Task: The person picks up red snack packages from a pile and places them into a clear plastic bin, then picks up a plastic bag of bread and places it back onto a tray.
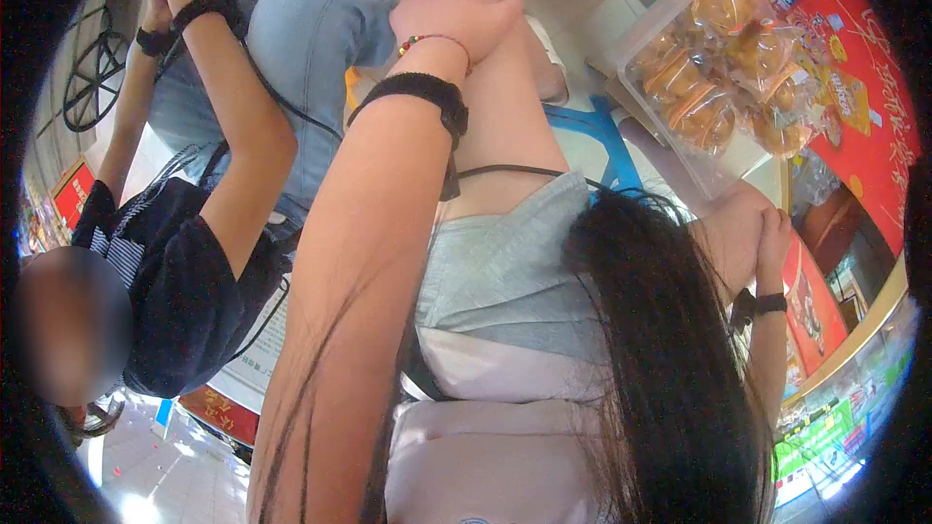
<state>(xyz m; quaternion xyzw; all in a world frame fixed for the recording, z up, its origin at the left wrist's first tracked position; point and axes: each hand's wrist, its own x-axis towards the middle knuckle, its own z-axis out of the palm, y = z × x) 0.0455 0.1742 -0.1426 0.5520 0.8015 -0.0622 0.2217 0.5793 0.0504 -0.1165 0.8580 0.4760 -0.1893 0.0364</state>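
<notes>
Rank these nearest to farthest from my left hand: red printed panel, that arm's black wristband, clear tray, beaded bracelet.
From your left hand:
1. Beaded bracelet, at its wrist.
2. Black wristband, up the forearm.
3. Clear tray, off right.
4. Red printed panel, far right.

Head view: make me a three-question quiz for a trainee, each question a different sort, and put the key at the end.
1. Multiple choice. What does the wearer's left hand rest on?
A) a cup
B) a bare leg
C) a keyboard

2. True or false: the wearer's left wrist has both a black band and a beaded bracelet.

3. Fill in the colour: the sheet just right of the bagged food in the picture is mostly ____.

Key: 1. B; 2. True; 3. red.
</notes>
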